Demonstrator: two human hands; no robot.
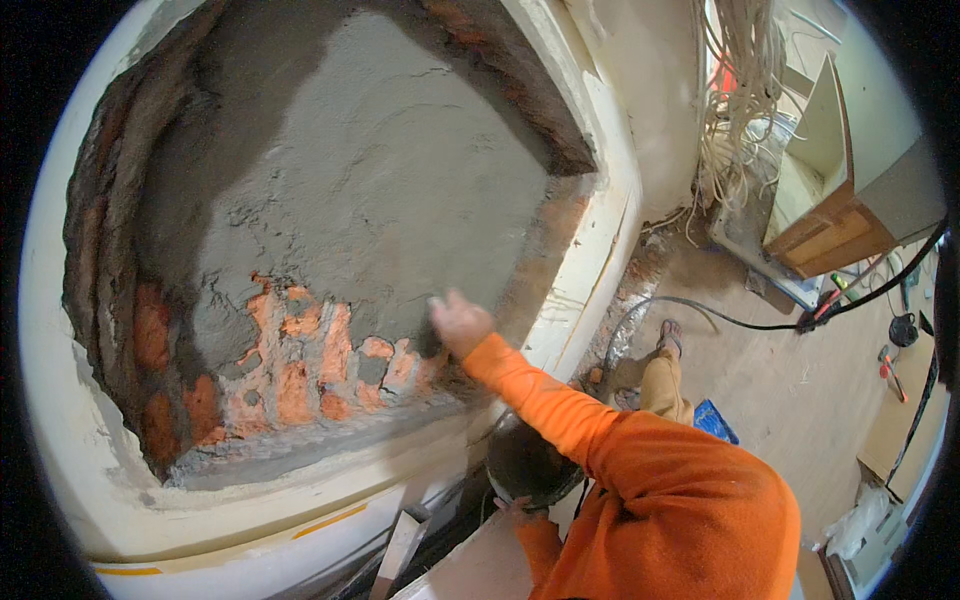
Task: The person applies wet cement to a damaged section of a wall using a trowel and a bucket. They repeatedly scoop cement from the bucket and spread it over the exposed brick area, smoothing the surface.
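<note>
fingers of the right hand [458, 322] pressed flat against wet grey mortar [380, 200], spreading it over exposed bricks [300, 375]; left hand [512, 507] steadied the bucket [530, 468] below, grip unclear.

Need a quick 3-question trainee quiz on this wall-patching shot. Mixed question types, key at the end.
1. True or false: the grey mortar already covers every orange brick in the wall recess.
2. What is the right hand touching? A) the hanging cable bundle B) the mortared wall, just above the bare bricks C) the wooden cabinet
3. In a few words: what does the left hand hold?

Key
1. False: bare bricks show along the lower part of the recess.
2. B
3. A dark round bucket, held below the orange sleeve of the reaching arm.
</note>
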